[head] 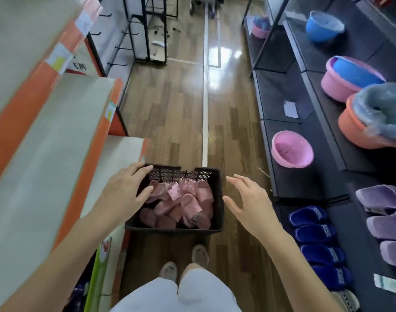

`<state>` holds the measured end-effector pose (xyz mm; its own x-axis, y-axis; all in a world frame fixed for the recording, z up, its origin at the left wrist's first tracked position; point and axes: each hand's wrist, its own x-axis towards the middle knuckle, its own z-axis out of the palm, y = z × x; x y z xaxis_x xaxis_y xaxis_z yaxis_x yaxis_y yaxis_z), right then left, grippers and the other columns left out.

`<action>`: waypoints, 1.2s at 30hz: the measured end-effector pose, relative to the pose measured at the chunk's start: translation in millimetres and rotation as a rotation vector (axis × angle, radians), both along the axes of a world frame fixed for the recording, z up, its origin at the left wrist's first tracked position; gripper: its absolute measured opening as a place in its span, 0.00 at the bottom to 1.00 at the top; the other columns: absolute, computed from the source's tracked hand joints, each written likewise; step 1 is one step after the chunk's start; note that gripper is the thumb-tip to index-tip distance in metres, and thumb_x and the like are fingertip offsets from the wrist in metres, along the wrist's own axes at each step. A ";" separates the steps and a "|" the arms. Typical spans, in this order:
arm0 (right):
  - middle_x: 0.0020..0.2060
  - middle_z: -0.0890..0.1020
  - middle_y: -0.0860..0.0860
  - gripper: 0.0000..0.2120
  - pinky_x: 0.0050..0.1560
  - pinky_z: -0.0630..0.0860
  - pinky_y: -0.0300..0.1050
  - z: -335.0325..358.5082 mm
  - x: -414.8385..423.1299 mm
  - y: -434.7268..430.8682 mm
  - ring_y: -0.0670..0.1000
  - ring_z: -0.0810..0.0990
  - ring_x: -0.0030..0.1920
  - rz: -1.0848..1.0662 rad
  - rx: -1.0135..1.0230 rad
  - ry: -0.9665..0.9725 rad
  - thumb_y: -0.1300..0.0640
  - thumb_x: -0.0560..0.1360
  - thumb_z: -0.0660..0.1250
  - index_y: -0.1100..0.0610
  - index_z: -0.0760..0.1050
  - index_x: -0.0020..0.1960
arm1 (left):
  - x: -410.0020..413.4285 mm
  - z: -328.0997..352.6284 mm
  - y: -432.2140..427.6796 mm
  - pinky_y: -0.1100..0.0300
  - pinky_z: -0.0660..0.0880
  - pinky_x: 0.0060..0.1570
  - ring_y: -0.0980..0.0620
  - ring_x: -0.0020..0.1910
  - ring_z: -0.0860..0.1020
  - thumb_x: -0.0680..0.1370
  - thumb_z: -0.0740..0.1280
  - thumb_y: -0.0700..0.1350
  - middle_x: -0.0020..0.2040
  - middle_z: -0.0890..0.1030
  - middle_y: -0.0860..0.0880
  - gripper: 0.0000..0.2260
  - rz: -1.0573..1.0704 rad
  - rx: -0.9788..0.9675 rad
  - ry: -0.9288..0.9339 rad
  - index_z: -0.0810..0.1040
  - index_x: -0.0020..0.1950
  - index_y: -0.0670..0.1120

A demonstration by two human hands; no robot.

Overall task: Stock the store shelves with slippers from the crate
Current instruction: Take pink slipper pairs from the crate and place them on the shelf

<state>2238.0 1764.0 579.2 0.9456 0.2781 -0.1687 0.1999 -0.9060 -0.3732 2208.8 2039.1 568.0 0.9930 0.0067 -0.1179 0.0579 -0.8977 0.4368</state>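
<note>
Since the crate on the floor holds a heap of pink slippers and the left hand and right hand reach with fingers spread, empty, stocking looks barely begun.

Head-worn view, forward and down

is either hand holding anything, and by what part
Nothing held: the left hand and right hand are open at the sides of the crate.

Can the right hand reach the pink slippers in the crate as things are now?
Probably yes. The right hand hovers open beside the crate, whose top is open, and nothing covers the pink slippers.
</note>
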 end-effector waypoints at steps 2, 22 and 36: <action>0.70 0.68 0.47 0.23 0.70 0.59 0.45 -9.7 11.1 3.1 0.48 0.64 0.70 0.032 0.005 0.039 0.48 0.77 0.62 0.49 0.65 0.71 | 2.7 -13.2 0.3 0.53 0.63 0.65 0.47 0.68 0.67 0.78 0.63 0.47 0.70 0.68 0.48 0.22 0.033 -0.005 0.043 0.67 0.71 0.47; 0.65 0.70 0.47 0.23 0.63 0.65 0.43 -207.1 136.4 -52.2 0.48 0.69 0.64 0.217 -0.074 0.323 0.47 0.77 0.60 0.49 0.63 0.71 | 95.4 -215.4 -74.2 0.53 0.66 0.64 0.47 0.65 0.70 0.77 0.64 0.45 0.67 0.70 0.47 0.21 0.222 -0.133 0.386 0.68 0.69 0.45; 0.65 0.70 0.49 0.23 0.62 0.67 0.46 -419.7 162.1 -43.3 0.51 0.69 0.64 0.072 0.020 0.423 0.49 0.78 0.61 0.51 0.62 0.71 | 117.5 -455.0 -97.5 0.61 0.64 0.60 0.49 0.65 0.70 0.78 0.64 0.46 0.67 0.70 0.46 0.21 0.365 -0.318 0.672 0.67 0.70 0.46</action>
